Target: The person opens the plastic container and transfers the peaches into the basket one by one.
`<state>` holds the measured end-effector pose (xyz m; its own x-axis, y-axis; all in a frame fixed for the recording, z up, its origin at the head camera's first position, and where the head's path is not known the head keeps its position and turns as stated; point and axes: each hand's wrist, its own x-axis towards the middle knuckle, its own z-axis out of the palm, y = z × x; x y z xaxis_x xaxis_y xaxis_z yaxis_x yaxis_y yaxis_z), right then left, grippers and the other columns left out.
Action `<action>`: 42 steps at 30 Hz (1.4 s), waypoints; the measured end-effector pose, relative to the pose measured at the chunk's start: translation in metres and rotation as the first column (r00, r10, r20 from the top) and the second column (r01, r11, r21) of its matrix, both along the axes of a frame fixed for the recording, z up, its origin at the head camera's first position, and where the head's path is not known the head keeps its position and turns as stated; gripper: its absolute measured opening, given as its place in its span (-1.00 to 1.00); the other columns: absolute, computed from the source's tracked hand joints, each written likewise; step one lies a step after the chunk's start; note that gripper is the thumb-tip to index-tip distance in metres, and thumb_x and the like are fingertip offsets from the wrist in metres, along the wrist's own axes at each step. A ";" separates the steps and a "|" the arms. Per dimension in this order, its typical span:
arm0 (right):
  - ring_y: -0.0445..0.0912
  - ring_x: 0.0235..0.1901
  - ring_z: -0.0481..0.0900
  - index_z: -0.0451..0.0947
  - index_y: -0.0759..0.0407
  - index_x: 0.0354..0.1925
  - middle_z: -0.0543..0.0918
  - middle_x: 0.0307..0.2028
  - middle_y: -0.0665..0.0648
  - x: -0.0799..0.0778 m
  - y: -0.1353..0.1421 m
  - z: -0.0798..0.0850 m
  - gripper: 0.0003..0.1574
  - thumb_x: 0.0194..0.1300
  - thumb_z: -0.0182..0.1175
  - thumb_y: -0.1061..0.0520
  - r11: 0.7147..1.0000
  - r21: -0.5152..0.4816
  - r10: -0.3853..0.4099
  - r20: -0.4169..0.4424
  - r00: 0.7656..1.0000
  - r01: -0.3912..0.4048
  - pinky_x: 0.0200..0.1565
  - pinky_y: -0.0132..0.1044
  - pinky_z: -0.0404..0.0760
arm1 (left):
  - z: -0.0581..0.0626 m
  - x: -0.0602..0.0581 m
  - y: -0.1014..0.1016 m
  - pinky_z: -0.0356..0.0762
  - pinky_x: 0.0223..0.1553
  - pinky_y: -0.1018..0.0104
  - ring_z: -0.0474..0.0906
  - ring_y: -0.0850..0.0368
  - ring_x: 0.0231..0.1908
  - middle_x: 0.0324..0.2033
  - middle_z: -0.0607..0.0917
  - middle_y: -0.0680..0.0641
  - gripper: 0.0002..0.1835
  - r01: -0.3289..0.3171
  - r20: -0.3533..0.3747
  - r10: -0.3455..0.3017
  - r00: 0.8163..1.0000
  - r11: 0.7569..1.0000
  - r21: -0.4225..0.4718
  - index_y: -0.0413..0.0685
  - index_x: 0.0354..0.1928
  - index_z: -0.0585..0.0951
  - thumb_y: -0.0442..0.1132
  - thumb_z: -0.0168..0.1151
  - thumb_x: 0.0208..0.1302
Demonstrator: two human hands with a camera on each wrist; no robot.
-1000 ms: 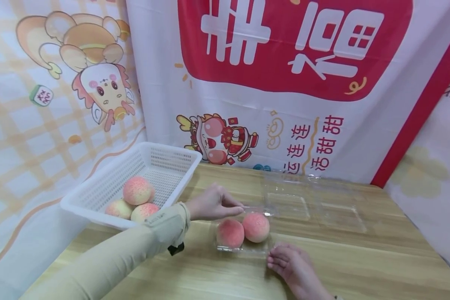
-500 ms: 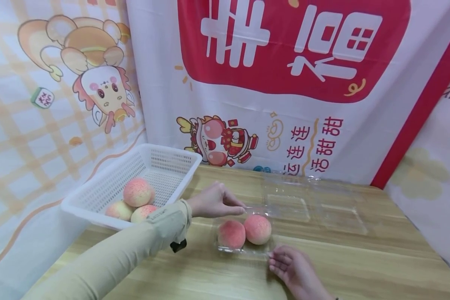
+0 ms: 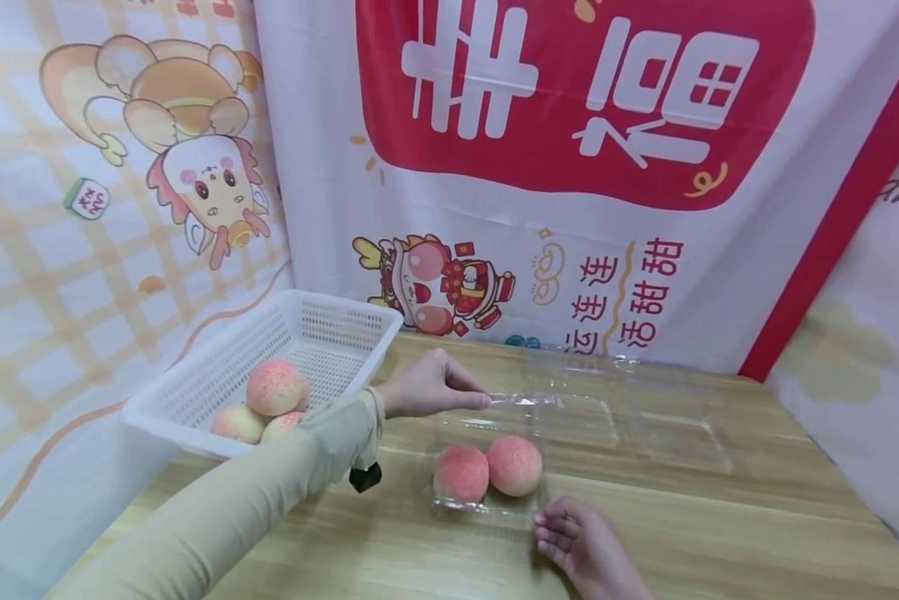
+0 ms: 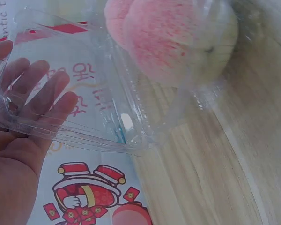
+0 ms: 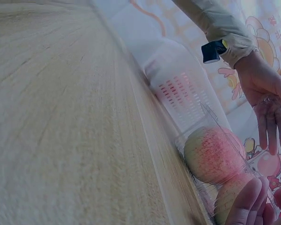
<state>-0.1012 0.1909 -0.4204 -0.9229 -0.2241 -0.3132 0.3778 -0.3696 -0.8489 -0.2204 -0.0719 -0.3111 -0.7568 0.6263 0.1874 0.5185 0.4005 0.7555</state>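
Observation:
A clear plastic clamshell box point(image 3: 486, 507) sits on the table with two pink peaches point(image 3: 515, 465) side by side in it. Its lid point(image 3: 520, 400) is raised at the far side. My left hand point(image 3: 436, 385) pinches the lid's edge between thumb and fingers; in the left wrist view the fingers point(image 4: 56, 93) show through the clear plastic. At the box's near right corner, my right hand point(image 3: 580, 542) holds the edge with curled fingers, the thumb on the other side in the right wrist view.
To the left stands a white plastic basket point(image 3: 377, 333) with several peaches point(image 3: 275, 387), partly behind the left sleeve. Other clear plastic boxes point(image 3: 587, 417) lie open at the back right of the wooden table point(image 3: 719, 517). Printed cloths point(image 3: 314, 208) hang behind and at the left.
My left hand has risen slightly and lifted the lid's edge up and away from the peaches. The right hand stays at the near corner of the box.

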 end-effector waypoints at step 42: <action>-0.16 -0.37 0.57 0.56 0.19 -0.39 0.67 -0.38 0.09 0.005 0.000 -0.001 -0.81 0.31 0.03 0.24 0.999 0.042 -0.011 0.013 1.000 0.011 -0.25 -0.36 0.60 | 0.018 -0.029 0.015 0.52 0.09 0.12 0.52 0.15 0.06 0.04 0.65 0.09 -0.68 -0.277 -0.103 0.284 0.953 0.958 0.074 0.07 0.12 0.64 -0.07 0.23 0.38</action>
<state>-0.0959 0.1910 -0.4210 -0.9210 -0.2003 -0.3342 0.3851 -0.3377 -0.8589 -0.2498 -0.0573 -0.2930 -0.8725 0.3773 0.3106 0.4740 0.4989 0.7255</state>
